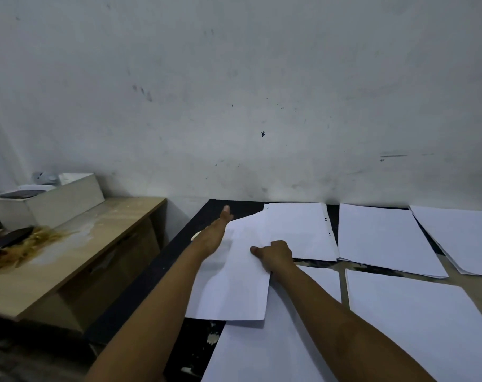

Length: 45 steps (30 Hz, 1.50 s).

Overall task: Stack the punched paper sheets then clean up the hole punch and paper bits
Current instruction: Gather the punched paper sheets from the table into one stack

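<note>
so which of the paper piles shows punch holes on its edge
The far pile just beyond the right hand: small dark holes dot its right edge. No holes are visible on the other piles.

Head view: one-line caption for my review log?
Right hand pinches a paper sheet; flat left hand steadies its edge.

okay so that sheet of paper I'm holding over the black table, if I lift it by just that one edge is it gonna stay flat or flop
The held sheet will probably flop: it is one thin page, gripped by the right hand at one edge only. It looks very light, so a quick move may make it flutter. The left hand, flat along the other edge, could likely steady it.
</note>
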Tool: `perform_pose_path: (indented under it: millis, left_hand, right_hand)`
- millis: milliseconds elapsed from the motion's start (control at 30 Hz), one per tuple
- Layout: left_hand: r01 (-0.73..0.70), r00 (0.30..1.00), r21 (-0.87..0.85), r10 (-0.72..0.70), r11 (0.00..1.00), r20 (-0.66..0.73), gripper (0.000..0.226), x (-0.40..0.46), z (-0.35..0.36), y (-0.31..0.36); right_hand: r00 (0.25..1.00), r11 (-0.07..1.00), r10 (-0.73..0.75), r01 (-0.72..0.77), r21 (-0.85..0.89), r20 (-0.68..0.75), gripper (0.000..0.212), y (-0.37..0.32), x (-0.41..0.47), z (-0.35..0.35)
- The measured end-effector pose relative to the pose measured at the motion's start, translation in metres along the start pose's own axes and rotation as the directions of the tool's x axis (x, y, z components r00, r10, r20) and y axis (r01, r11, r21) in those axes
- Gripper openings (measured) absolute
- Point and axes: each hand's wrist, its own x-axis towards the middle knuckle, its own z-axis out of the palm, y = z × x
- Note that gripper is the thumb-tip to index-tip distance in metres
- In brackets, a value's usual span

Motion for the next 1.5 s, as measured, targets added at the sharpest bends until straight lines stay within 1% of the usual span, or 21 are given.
perform_pose_path:
  millis: [133, 233, 267, 333, 433, 533, 633, 733, 867, 933, 1000, 1067, 1100, 1133, 1200, 1267, 1300, 1333, 1367, 1433, 1500]
  left_hand:
    - [-0.033, 0.998, -0.151, 0.04, 0.988, 0.04, 0.09, -0.001, -0.012, 0.003]
    - [-0.08, 0.997, -0.219, 0.077, 0.972, -0.022, 0.086, 0.003, -0.017, 0.004]
    - [-0.1, 0.995, -0.215, 0.093, 0.972, -0.041, 0.085, 0.003, -0.018, 0.003]
    - [-0.122, 0.991, -0.14, 0.113, 0.983, -0.069, 0.083, 0.005, -0.018, 0.002]
    - [-0.121, 0.986, -0.06, 0.113, 0.991, -0.121, 0.074, 0.01, -0.016, -0.001]
    - [-0.127, 0.98, -0.011, 0.124, 0.992, -0.154, 0.073, 0.009, -0.014, 0.001]
    - [-0.151, 0.977, 0.017, 0.152, 0.988, -0.147, 0.073, 0.002, -0.013, 0.005]
    - [-0.149, 0.979, 0.021, 0.15, 0.989, -0.136, 0.068, -0.003, -0.012, 0.009]
    - [-0.171, 0.973, 0.073, 0.181, 0.982, -0.146, 0.064, -0.012, -0.009, 0.015]
    - [-0.263, 0.927, 0.125, 0.287, 0.957, -0.243, 0.062, -0.018, -0.004, 0.022]
    - [-0.362, 0.835, 0.25, 0.432, 0.898, -0.342, 0.055, -0.023, 0.002, 0.03]
    - [-0.381, 0.793, 0.283, 0.468, 0.88, -0.389, 0.041, -0.025, 0.011, 0.04]
    - [-0.385, 0.796, 0.256, 0.459, 0.887, -0.394, 0.042, -0.028, 0.016, 0.046]
    - [-0.388, 0.819, 0.175, 0.426, 0.905, -0.386, 0.047, -0.029, 0.024, 0.053]
    - [-0.343, 0.896, -0.077, 0.301, 0.936, -0.327, 0.06, -0.038, 0.041, 0.069]
    - [-0.236, 0.969, -0.309, 0.197, 0.921, -0.153, 0.061, -0.05, 0.058, 0.087]
    - [-0.189, 0.981, -0.407, 0.193, 0.893, -0.031, 0.056, -0.054, 0.068, 0.094]
    - [-0.153, 0.974, -0.482, 0.213, 0.863, 0.071, 0.054, -0.058, 0.078, 0.099]
    - [-0.122, 0.964, -0.545, 0.23, 0.829, 0.135, 0.053, -0.061, 0.084, 0.101]
    - [-0.082, 0.944, -0.637, 0.265, 0.766, 0.198, 0.047, -0.067, 0.103, 0.11]
    - [-0.081, 0.931, -0.672, 0.297, 0.736, 0.213, 0.039, -0.073, 0.118, 0.12]
  right_hand:
    - [0.999, 0.999, -0.036, 0.036, 0.019, 0.005, 0.036, -0.003, 0.0, -0.001]
    - [0.999, 0.998, -0.045, 0.045, 0.042, 0.0, 0.032, -0.003, 0.001, -0.001]
    - [0.999, 0.998, -0.043, 0.043, 0.049, 0.002, 0.031, -0.001, 0.002, -0.001]
    - [0.999, 0.998, -0.036, 0.036, 0.055, 0.008, 0.031, 0.001, 0.003, -0.002]
    - [1.0, 0.998, -0.019, 0.018, 0.066, 0.007, 0.035, 0.004, 0.007, -0.006]
    - [1.0, 0.997, -0.005, 0.005, 0.074, -0.003, 0.038, 0.006, 0.011, -0.018]
    - [1.0, 0.996, -0.006, 0.007, 0.093, -0.012, 0.037, 0.005, 0.009, -0.034]
    - [0.999, 0.991, -0.038, 0.041, 0.13, -0.026, 0.027, 0.003, 0.007, -0.054]
    - [0.997, 0.986, -0.056, 0.062, 0.156, -0.043, 0.033, 0.001, 0.0, -0.086]
    - [0.996, 0.982, -0.076, 0.083, 0.171, -0.047, 0.028, 0.001, -0.008, -0.106]
    - [0.994, 0.978, -0.1, 0.108, 0.181, -0.053, 0.032, 0.0, -0.016, -0.125]
    - [0.991, 0.975, -0.119, 0.128, 0.184, -0.061, 0.033, -0.002, -0.028, -0.146]
    - [0.99, 0.971, -0.126, 0.136, 0.196, -0.061, 0.029, -0.004, -0.033, -0.155]
    - [0.989, 0.967, -0.134, 0.144, 0.208, -0.064, 0.027, -0.005, -0.04, -0.167]
    - [0.985, 0.96, -0.163, 0.173, 0.219, -0.063, 0.023, -0.008, -0.053, -0.186]
    - [0.979, 0.951, -0.189, 0.201, 0.233, -0.073, 0.018, -0.009, -0.066, -0.208]
    - [0.977, 0.947, -0.195, 0.209, 0.245, -0.084, 0.017, -0.01, -0.072, -0.219]
    - [0.975, 0.942, -0.202, 0.22, 0.252, -0.097, 0.018, -0.009, -0.076, -0.232]
    - [0.973, 0.939, -0.204, 0.225, 0.261, -0.104, 0.021, -0.009, -0.078, -0.24]
    - [0.97, 0.933, -0.214, 0.238, 0.27, -0.117, 0.029, -0.007, -0.085, -0.261]
    - [0.964, 0.928, -0.228, 0.257, 0.27, -0.134, 0.028, -0.008, -0.091, -0.275]
